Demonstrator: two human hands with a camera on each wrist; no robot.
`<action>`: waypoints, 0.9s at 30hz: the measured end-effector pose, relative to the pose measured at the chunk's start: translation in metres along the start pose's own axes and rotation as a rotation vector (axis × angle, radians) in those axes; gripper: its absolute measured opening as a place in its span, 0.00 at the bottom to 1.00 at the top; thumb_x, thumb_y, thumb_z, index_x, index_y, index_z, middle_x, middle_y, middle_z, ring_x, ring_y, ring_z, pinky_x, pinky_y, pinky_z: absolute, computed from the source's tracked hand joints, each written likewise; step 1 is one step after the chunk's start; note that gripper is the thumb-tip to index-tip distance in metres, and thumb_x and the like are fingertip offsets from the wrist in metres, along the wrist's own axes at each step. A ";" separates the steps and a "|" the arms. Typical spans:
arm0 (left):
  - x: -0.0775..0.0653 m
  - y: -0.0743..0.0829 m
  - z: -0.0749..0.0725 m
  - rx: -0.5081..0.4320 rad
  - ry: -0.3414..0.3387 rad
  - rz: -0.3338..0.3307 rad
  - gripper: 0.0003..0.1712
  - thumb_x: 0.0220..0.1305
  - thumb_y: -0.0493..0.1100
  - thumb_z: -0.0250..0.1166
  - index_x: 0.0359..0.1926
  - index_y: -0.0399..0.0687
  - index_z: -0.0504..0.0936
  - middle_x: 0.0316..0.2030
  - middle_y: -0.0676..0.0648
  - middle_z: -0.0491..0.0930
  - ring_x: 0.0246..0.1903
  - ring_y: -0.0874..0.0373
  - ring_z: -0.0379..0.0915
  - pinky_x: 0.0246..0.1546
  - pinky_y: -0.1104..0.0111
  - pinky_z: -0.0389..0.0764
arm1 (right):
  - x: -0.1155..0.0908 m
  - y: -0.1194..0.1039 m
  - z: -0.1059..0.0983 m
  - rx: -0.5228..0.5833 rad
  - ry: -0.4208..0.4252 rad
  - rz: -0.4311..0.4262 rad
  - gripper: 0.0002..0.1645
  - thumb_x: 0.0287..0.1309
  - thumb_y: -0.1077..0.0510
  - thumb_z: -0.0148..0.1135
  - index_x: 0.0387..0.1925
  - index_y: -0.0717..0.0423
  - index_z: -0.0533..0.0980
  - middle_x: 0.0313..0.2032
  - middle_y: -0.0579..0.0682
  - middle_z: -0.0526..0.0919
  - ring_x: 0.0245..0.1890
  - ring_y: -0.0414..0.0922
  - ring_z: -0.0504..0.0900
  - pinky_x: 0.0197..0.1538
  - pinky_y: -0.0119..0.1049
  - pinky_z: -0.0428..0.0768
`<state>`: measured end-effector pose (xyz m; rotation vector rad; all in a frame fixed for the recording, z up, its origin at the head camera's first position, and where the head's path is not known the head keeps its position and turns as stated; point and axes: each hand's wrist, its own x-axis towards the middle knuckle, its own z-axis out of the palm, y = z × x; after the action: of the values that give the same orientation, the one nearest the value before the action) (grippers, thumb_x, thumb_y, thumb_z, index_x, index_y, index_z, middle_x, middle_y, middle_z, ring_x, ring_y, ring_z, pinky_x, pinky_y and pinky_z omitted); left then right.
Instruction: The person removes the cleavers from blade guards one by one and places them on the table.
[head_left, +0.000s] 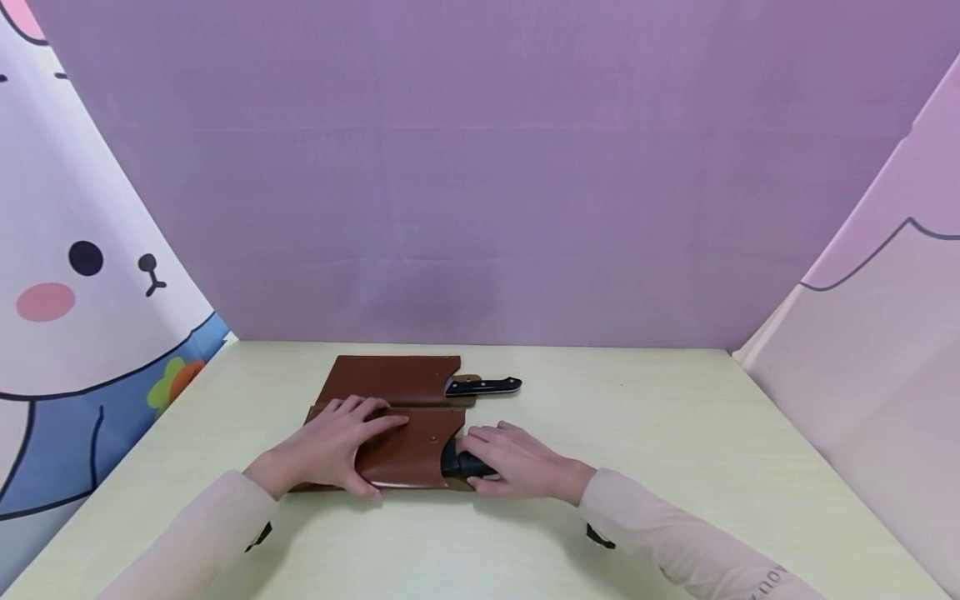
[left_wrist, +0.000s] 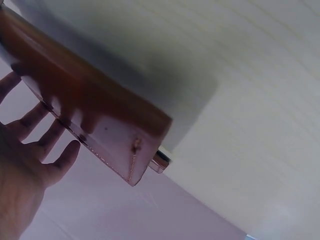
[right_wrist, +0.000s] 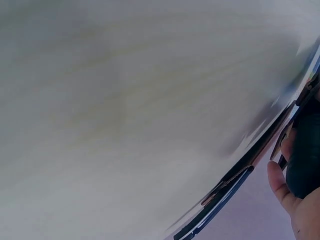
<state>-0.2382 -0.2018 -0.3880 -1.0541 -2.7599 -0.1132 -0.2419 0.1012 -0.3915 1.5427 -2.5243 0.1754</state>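
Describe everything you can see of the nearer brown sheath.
The nearer sheath is glossy reddish-brown, apparently leather, with a curved notch at its mouth, which faces right. It lies on the table in front of another sheath. The left hand spreads over it; a black handle juts from its mouth, gripped by the right hand.

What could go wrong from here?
The right hand grips the black handle close to where it enters the near sheath, so a slip might bring skin against an edge. The left hand rests spread on that sheath; if pressure is light, it could slide. The far sheath lies just behind, so a bump might shift it too.
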 end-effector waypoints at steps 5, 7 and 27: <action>0.000 0.001 0.000 -0.001 0.005 -0.006 0.60 0.27 0.84 0.59 0.64 0.63 0.65 0.57 0.47 0.66 0.54 0.50 0.61 0.50 0.49 0.65 | -0.001 0.000 0.001 0.009 0.016 0.003 0.20 0.54 0.48 0.58 0.49 0.48 0.70 0.41 0.40 0.77 0.36 0.33 0.72 0.35 0.27 0.66; 0.000 0.001 0.001 0.000 0.003 -0.011 0.60 0.27 0.84 0.58 0.64 0.63 0.64 0.58 0.47 0.66 0.54 0.50 0.61 0.51 0.48 0.64 | -0.001 0.000 0.001 0.016 0.019 0.004 0.20 0.54 0.48 0.58 0.49 0.48 0.70 0.41 0.40 0.77 0.36 0.33 0.72 0.35 0.26 0.67; 0.000 0.004 -0.001 0.019 0.033 -0.015 0.61 0.25 0.84 0.58 0.64 0.63 0.64 0.59 0.46 0.65 0.55 0.48 0.62 0.51 0.46 0.65 | -0.005 -0.001 -0.001 0.030 0.045 0.002 0.20 0.56 0.48 0.58 0.49 0.48 0.70 0.42 0.41 0.77 0.38 0.33 0.73 0.37 0.28 0.69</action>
<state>-0.2356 -0.1991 -0.3873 -1.0182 -2.7343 -0.1045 -0.2383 0.1055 -0.3918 1.5300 -2.4998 0.2459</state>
